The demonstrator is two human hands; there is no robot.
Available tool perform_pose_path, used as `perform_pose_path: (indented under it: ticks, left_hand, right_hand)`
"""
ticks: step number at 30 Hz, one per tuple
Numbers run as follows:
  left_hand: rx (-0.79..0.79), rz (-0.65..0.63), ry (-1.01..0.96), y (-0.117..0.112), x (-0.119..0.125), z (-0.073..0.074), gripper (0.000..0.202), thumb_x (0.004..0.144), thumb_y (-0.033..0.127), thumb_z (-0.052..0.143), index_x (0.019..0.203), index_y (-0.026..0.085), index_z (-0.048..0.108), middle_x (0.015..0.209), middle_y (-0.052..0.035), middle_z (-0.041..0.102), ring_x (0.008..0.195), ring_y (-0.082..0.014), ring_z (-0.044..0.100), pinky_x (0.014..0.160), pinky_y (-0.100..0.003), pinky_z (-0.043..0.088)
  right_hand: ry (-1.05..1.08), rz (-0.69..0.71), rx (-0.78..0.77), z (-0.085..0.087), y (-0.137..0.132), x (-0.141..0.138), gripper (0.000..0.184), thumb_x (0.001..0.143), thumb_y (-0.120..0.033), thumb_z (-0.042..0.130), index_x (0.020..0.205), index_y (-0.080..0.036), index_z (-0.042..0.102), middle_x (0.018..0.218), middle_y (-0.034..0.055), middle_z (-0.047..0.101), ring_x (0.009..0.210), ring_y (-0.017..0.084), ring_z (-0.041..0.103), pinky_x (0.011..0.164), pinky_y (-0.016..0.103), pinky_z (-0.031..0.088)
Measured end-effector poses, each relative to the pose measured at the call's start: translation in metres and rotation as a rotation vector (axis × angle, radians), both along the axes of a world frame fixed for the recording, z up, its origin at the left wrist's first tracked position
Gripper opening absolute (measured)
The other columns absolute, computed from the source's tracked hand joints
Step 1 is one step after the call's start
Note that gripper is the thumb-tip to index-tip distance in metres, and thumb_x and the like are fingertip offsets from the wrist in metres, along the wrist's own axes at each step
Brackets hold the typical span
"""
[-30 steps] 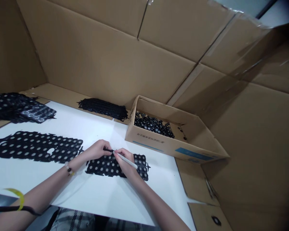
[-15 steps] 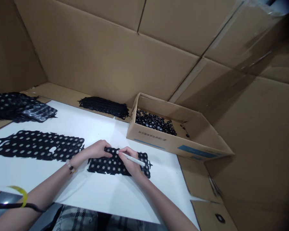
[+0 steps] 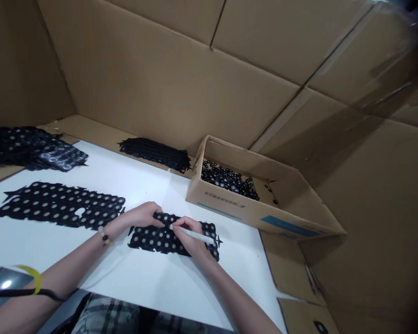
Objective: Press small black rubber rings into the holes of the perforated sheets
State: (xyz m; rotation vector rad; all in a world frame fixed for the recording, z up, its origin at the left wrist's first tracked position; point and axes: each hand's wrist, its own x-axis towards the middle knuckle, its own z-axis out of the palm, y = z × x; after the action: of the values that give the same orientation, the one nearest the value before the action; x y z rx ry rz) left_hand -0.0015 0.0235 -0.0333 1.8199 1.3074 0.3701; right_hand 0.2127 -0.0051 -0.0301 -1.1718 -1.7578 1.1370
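Observation:
A black rubbery sheet with rows of pale round spots (image 3: 151, 240) lies on the white board beneath both hands. My left hand (image 3: 146, 215) is at its upper left edge, thumb and fingers closed on that edge. In my right hand (image 3: 191, 234) is a white pen-like tool (image 3: 198, 235), gripped like a pen. Its tip meets the sheet close to my left thumb, though the exact contact is too small to make out. To the left lies a second spotted black sheet (image 3: 59, 204), which has one larger white gap in it.
Behind stands an open cardboard box (image 3: 226, 204) with many small black rings (image 3: 228, 178). A stack of black sheets (image 3: 155, 153) lies beside it, and a loose pile of sheets (image 3: 31, 148) at far left. Cardboard walls (image 3: 160, 69) surround the white board (image 3: 132, 273).
The view has shifted slightly. My right hand and the pen-like tool's tip have moved a little along the sheet, while my left hand keeps its place on the edge.

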Motion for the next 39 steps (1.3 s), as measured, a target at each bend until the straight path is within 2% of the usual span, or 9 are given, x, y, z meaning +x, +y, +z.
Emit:
perform_pose_path:
  ticks: [5,11,14,16,19,22,27,31,39]
  left_hand:
    - [-0.028,0.018,-0.01,0.001,0.001,-0.003,0.025,0.063,0.041,0.067,0.063,0.018,0.057,0.068,0.0009,0.059,0.071,-0.0202,0.053,0.066,-0.026,0.037]
    - [-0.085,0.026,-0.061,0.002,0.002,-0.009,0.025,0.062,0.039,0.064,0.059,0.017,0.051,0.06,0.0035,0.053,0.063,-0.0167,0.049,0.059,-0.025,0.035]
    - [-0.096,0.005,-0.076,0.002,0.002,-0.007,0.025,0.063,0.038,0.063,0.058,0.017,0.051,0.059,0.0039,0.052,0.062,-0.016,0.048,0.058,-0.024,0.035]
    - [-0.097,-0.009,-0.07,0.002,0.001,-0.003,0.026,0.064,0.039,0.064,0.058,0.017,0.052,0.057,0.004,0.051,0.06,-0.0155,0.048,0.057,-0.024,0.034]
    - [-0.078,-0.015,-0.048,0.002,-0.004,0.004,0.026,0.065,0.041,0.066,0.06,0.016,0.058,0.06,0.0028,0.057,0.061,-0.016,0.05,0.058,-0.023,0.034]
    - [-0.048,-0.001,-0.031,0.003,-0.014,0.009,0.024,0.067,0.04,0.064,0.067,0.016,0.065,0.068,0.0007,0.064,0.067,-0.0175,0.054,0.061,-0.023,0.036]
    - [-0.024,0.002,-0.029,0.005,-0.029,0.009,0.024,0.069,0.036,0.062,0.077,0.015,0.071,0.074,-0.0011,0.069,0.07,-0.0181,0.057,0.064,-0.023,0.038]
    - [-0.01,-0.019,-0.025,0.003,-0.027,0.007,0.025,0.071,0.036,0.06,0.08,0.016,0.071,0.075,-0.0005,0.069,0.069,-0.0173,0.057,0.064,-0.022,0.038]
    - [0.009,0.021,-0.004,0.0,-0.017,0.008,0.023,0.071,0.032,0.057,0.079,0.016,0.07,0.077,-0.0014,0.069,0.073,-0.0184,0.057,0.067,-0.023,0.038]
  right_hand:
    - [-0.047,0.001,0.006,-0.007,0.004,0.0,0.011,0.074,-0.025,0.061,0.067,-0.019,0.066,0.061,0.0006,0.064,0.057,0.016,0.056,0.055,0.026,0.042]
    - [-0.147,-0.018,0.088,-0.008,-0.002,-0.012,0.01,0.077,-0.024,0.058,0.072,-0.021,0.066,0.076,0.0022,0.07,0.072,0.019,0.063,0.068,0.03,0.047]
    - [-0.16,0.013,0.127,-0.008,-0.005,-0.014,0.01,0.079,-0.024,0.057,0.074,-0.022,0.066,0.078,0.0022,0.069,0.074,0.019,0.062,0.069,0.03,0.046]
    - [-0.126,0.011,0.085,-0.01,-0.003,-0.01,0.009,0.077,-0.025,0.059,0.073,-0.021,0.066,0.074,0.002,0.068,0.069,0.018,0.061,0.066,0.029,0.046]
    - [0.001,-0.069,-0.042,-0.011,0.007,0.001,0.009,0.073,-0.024,0.061,0.065,-0.019,0.062,0.063,0.0003,0.064,0.061,0.017,0.057,0.062,0.028,0.044]
    - [0.095,-0.171,-0.083,-0.005,0.017,0.006,0.01,0.072,-0.023,0.061,0.063,-0.019,0.058,0.06,-0.0013,0.06,0.062,0.017,0.057,0.065,0.028,0.044]
    - [0.086,-0.08,-0.026,0.004,0.02,-0.017,0.01,0.074,-0.028,0.062,0.071,-0.019,0.062,0.071,0.0007,0.065,0.07,0.018,0.059,0.068,0.028,0.045]
    - [0.05,-0.049,-0.016,-0.004,0.015,-0.034,0.01,0.074,-0.027,0.06,0.069,-0.018,0.063,0.068,0.0008,0.065,0.067,0.017,0.059,0.065,0.027,0.045]
    - [0.038,-0.108,-0.028,-0.017,0.016,-0.03,0.01,0.073,-0.025,0.059,0.066,-0.018,0.061,0.063,-0.0007,0.062,0.063,0.016,0.057,0.063,0.026,0.043]
